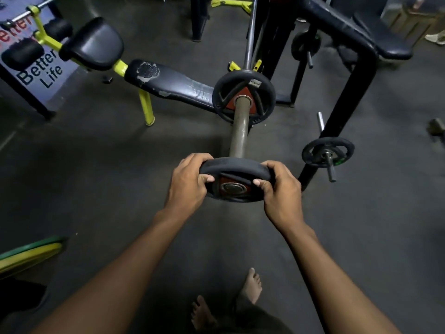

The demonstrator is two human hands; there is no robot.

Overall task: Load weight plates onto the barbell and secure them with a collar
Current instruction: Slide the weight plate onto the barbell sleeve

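Observation:
A black weight plate (234, 166) with a red hub is held at the near end of the barbell sleeve (238, 131). My left hand (187, 182) grips its left rim and my right hand (280, 189) grips its right rim. The sleeve end shows in the plate's centre hole. Farther along the sleeve sits another black plate (265, 92) with a red hub, against the bar's shoulder. The thin bar (250, 32) runs away from me. No collar is visible.
A black and yellow bench (168, 85) lies left of the bar. A dark rack frame (356, 97) stands right, with a small plate (310, 153) on its peg and another plate (305, 44) higher up. Green and yellow plates (26, 256) lie at lower left. My bare feet (250, 285) stand below.

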